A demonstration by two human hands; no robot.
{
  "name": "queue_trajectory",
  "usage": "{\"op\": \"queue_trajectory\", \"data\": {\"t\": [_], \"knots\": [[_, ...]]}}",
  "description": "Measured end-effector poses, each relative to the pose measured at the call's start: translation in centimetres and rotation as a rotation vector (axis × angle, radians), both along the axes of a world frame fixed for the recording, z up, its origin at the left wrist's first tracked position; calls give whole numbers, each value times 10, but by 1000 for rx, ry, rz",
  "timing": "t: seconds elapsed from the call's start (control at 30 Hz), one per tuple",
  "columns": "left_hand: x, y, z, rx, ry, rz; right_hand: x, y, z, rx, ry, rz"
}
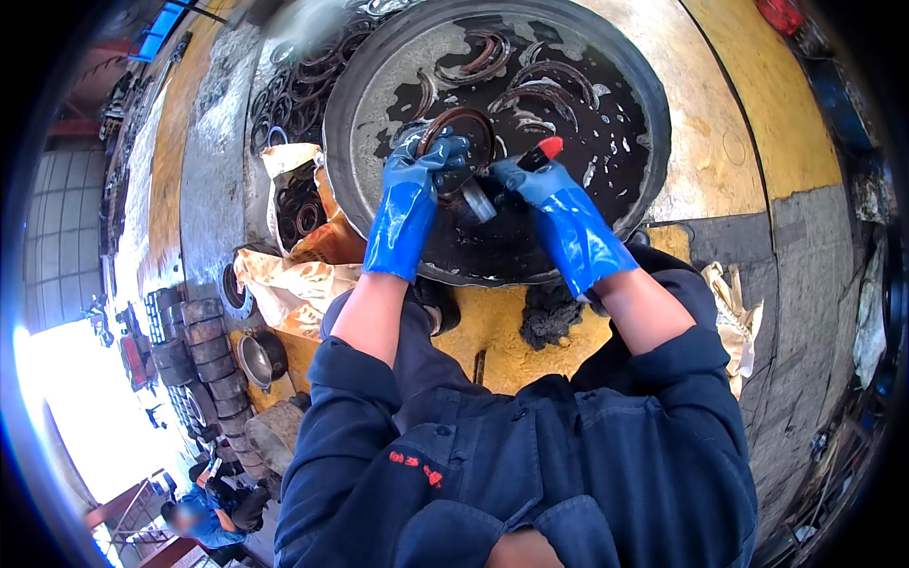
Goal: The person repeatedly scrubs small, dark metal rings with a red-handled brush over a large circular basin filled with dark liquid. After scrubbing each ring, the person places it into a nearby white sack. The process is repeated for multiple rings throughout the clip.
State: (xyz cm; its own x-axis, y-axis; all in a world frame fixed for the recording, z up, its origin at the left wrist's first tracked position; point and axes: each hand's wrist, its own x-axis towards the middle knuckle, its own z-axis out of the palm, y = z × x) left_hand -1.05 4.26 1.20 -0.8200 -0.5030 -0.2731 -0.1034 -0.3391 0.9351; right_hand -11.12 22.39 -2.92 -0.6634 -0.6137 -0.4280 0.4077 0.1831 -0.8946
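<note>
Both my hands wear wet blue rubber gloves, over a wide round dark basin (657,114) of blackish liquid. My left hand (417,170) is closed on the side of a brown ring (458,113), held raised above the liquid. A hand tool with a red-tipped black handle (550,147) is in my right hand (540,185), fingers wrapped round it. Its flat grey head (479,202) points toward the ring, close to my left glove; its exact kind is unclear. Several dark curved rings (483,59) lie partly sunk in the liquid beyond my hands.
Left of the basin are a heap of dark rings (308,85) and a torn sack (301,284) with rings showing. A metal pot (262,360) and stacked dark cylinders (210,346) stand farther left. A dark clump (551,314) lies between my legs. Another person (213,511) is at lower left.
</note>
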Motion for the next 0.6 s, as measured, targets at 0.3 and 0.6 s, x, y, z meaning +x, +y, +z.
{"op": "queue_trajectory", "data": {"t": [0.3,0.6], "knots": [[0,0,-10,20,-7,-122,-7,0,26,193,993,-6],[-3,11,-5,-185,21,-166,-12,-5,-28,69,-38,40]]}}
